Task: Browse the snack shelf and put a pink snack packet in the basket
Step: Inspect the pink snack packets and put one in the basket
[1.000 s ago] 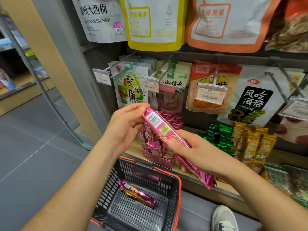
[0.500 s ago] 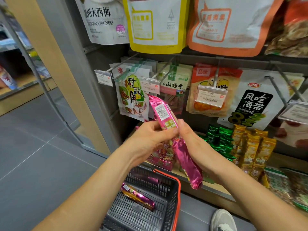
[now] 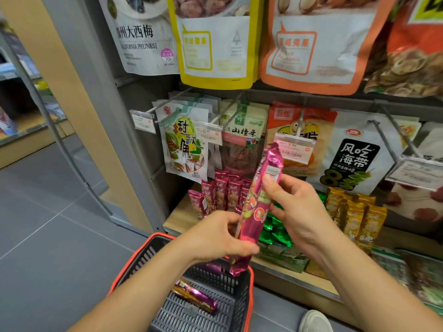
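Note:
A long pink snack packet (image 3: 257, 204) stands almost upright in front of the shelf, held by both hands. My left hand (image 3: 215, 238) grips its lower part, and my right hand (image 3: 294, 212) pinches its upper part with thumb on the white label. Its bottom end hangs just over the far rim of the grey basket (image 3: 230, 293) with orange rim, which sits on the floor below. Another pink-purple packet (image 3: 195, 295) lies inside the basket. More pink packets (image 3: 220, 195) stand in a box on the shelf behind.
Green packets (image 3: 275, 233) and gold packets (image 3: 354, 216) fill the wooden shelf (image 3: 179, 219) to the right. Snack pouches hang on pegs with price tags (image 3: 293, 148) above. Grey floor tiles lie to the left. A white shoe (image 3: 316, 322) shows at the bottom.
The pink packet has swung from slanted to nearly upright and moved right. My left hand slid down to its lower part, while my right hand went up to its top.

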A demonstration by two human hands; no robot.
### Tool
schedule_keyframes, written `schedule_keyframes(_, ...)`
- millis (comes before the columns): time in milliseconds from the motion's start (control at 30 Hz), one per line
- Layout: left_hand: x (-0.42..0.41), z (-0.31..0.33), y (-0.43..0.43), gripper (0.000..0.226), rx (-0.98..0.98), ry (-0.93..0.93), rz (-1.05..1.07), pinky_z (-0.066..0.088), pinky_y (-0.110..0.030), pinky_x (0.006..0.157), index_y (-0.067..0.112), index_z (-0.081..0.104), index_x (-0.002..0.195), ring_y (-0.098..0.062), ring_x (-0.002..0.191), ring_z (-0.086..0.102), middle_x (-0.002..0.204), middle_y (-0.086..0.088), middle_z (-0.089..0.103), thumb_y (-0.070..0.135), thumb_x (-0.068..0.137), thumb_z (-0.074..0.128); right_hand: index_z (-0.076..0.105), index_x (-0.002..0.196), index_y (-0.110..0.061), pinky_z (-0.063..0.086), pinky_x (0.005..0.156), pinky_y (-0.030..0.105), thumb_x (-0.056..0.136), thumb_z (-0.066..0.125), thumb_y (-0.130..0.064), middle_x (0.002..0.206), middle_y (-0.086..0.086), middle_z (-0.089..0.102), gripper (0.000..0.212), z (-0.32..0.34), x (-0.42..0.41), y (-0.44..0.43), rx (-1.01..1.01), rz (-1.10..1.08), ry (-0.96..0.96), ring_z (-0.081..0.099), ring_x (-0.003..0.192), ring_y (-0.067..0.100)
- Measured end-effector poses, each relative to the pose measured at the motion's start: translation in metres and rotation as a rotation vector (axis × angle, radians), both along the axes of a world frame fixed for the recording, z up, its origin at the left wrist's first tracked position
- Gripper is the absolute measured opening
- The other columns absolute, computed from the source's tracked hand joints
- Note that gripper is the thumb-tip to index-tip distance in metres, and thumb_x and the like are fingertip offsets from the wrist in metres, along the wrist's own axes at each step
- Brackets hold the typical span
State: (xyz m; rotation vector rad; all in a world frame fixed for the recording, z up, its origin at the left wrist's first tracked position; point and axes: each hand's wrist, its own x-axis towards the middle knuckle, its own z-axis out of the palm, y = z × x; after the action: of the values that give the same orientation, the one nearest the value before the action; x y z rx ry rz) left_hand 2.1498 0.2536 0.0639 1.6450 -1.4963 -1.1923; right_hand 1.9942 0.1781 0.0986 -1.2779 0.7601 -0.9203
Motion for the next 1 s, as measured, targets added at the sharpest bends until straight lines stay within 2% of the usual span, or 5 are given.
schedule_keyframes(133, 0.011, -0.007, 0.006, 0.037, 0.107, -0.006, -0.114, 0.056, -0.037, 0.089, 0.03, 0.068, 0.101, -0.015, 0.093, 0.07, 0.099, 0.003, 0.074, 0.037, 0.067, 0.082, 0.07, 0.096, -0.014, 0.055, 0.062, 0.02, 0.091, 0.061, -0.03, 0.085, -0.001, 0.073, 0.018, -0.005, -0.004, 0.001, 0.064, 0.029, 0.023, 0.068, 0.077, 0.007)
schedule_keyframes(333, 0.028, -0.012, 0.014, 0.042, 0.133, -0.095, -0.164, 0.054, -0.039, 0.091, 0.022, 0.064, 0.111, -0.018, 0.096, 0.069, 0.103, -0.001, 0.073, 0.019, 0.073, 0.081, 0.067, 0.098, -0.017, 0.054, 0.067, 0.021, 0.095, 0.058, -0.029, 0.091, 0.0, 0.074, 0.016, -0.006, -0.007, 0.0, 0.121, 0.059, 0.057, 0.07, 0.085, 0.009)
schedule_keyframes(567, 0.054, -0.015, 0.023, 0.034, 0.112, -0.541, -0.208, 0.052, -0.034, 0.084, 0.03, 0.055, 0.107, -0.011, 0.091, 0.062, 0.099, 0.007, 0.065, 0.033, 0.079, 0.075, 0.061, 0.105, -0.024, 0.059, 0.061, 0.031, 0.09, 0.067, -0.028, 0.103, 0.007, 0.064, 0.017, -0.004, -0.01, -0.001, 0.134, 0.009, 0.175, 0.07, 0.088, 0.021)
schedule_keyframes(833, 0.084, 0.012, 0.031, 0.051, -0.06, -0.15, 0.21, 0.054, -0.015, 0.072, 0.034, 0.067, 0.099, -0.007, 0.084, 0.071, 0.089, 0.013, 0.075, 0.006, 0.062, 0.088, 0.053, 0.121, -0.01, 0.061, 0.06, 0.032, 0.101, 0.045, -0.005, 0.109, 0.013, 0.057, 0.023, -0.012, -0.008, -0.012, 0.272, -0.117, 0.301, 0.066, 0.092, 0.026)
schedule_keyframes(1000, 0.089, 0.02, 0.036, 0.053, -0.064, -0.216, 0.244, 0.055, -0.016, 0.077, 0.033, 0.067, 0.1, -0.006, 0.085, 0.072, 0.088, 0.01, 0.076, 0.002, 0.062, 0.087, 0.051, 0.122, -0.013, 0.061, 0.058, 0.034, 0.101, 0.044, -0.004, 0.11, 0.014, 0.057, 0.024, -0.016, -0.005, -0.011, 0.346, -0.085, 0.315, 0.066, 0.09, 0.025)
